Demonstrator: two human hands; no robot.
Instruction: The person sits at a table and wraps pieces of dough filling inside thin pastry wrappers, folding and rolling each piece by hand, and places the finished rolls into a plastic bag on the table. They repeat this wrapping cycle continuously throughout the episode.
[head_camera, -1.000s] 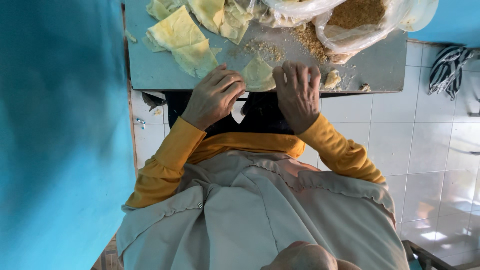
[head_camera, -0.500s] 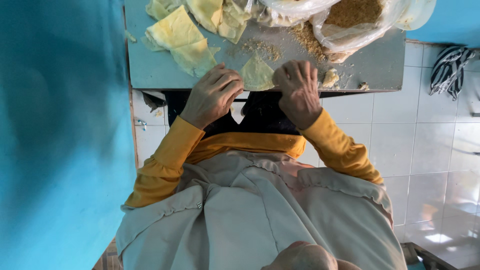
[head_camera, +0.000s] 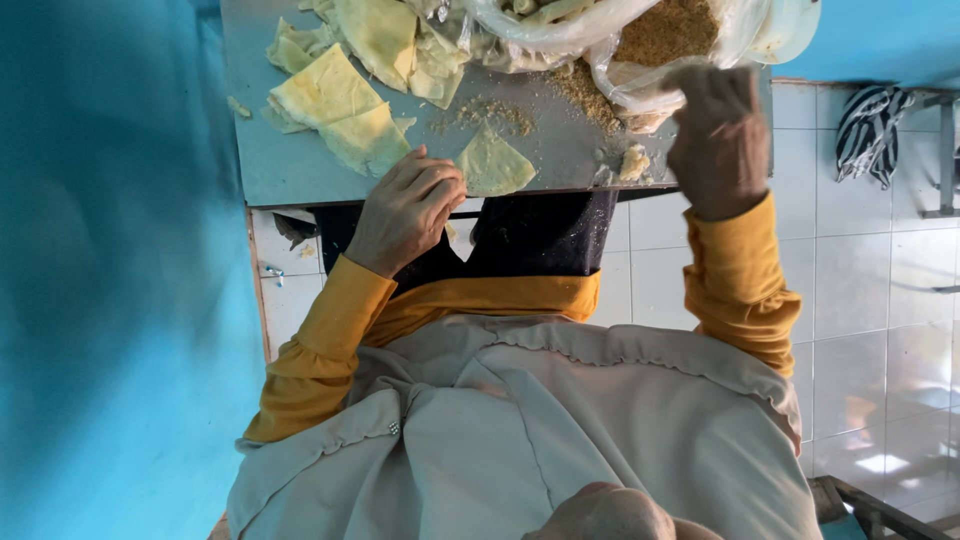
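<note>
My left hand (head_camera: 405, 205) rests at the near edge of the grey table (head_camera: 255, 160), its curled fingertips pinching the left corner of a small folded pale-yellow wrapper (head_camera: 495, 165). My right hand (head_camera: 720, 135) is raised to the mouth of a clear plastic bag (head_camera: 620, 75) that holds brown crumbly filling (head_camera: 665, 30). Its back faces me and its fingertips are hidden at the bag's edge. Both arms wear mustard-yellow sleeves.
Pale-yellow wrapper sheets (head_camera: 330, 100) lie piled at the table's far left, with more (head_camera: 385, 30) behind them. Loose crumbs (head_camera: 490, 112) and a small pale lump (head_camera: 633, 160) lie by the bag. A teal wall stands left, with white tiles and a striped cloth (head_camera: 870, 120) to the right.
My right hand has left the folded wrapper and gone up and right to the bag of filling. My left hand has stayed at the wrapper's corner.
</note>
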